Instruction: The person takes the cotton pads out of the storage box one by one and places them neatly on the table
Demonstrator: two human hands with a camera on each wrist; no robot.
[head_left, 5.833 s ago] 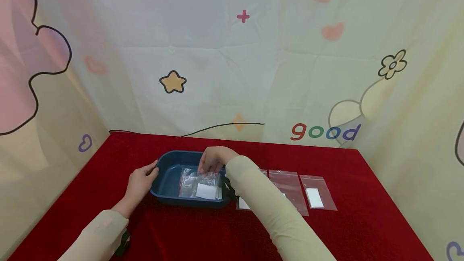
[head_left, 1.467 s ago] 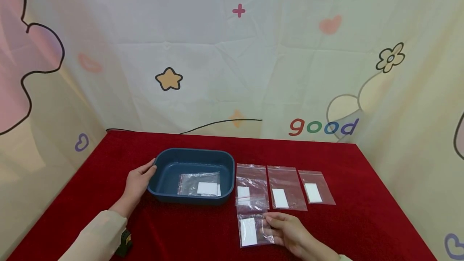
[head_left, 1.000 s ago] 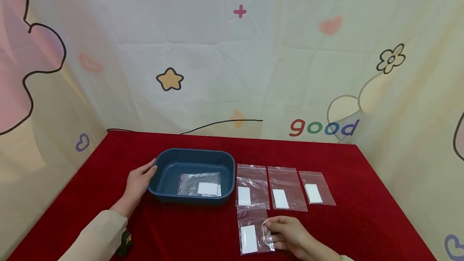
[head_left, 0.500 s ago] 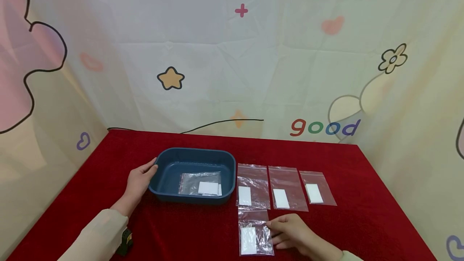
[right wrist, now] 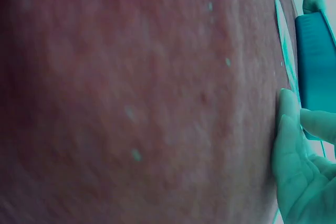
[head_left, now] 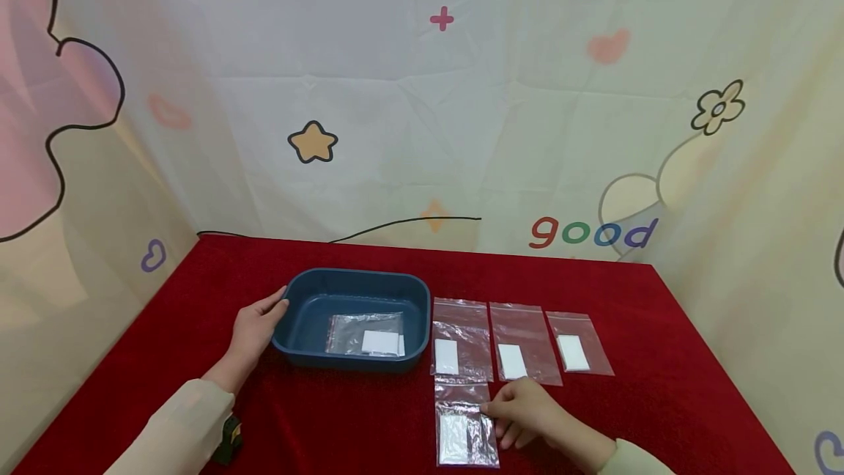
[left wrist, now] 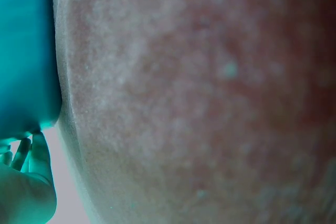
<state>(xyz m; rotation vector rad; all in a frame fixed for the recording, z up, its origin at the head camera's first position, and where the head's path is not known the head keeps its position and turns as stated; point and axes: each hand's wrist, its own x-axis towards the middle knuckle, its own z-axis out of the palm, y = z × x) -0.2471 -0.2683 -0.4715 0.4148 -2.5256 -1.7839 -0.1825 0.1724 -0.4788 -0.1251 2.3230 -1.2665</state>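
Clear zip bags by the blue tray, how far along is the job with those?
Looks done: three zip bags lie in a row on the red cloth beside the blue tray. In hand: the right hand touches a fourth zip bag in front of the row's leftmost. Probably left: the zip bags inside the tray, though how many is unclear.

Red cloth-covered worktop: open passage at bottom centre of frame. Blue rectangular high-rimmed tub blocks centre left; left hand obstructs its left end, right hand the lower right.
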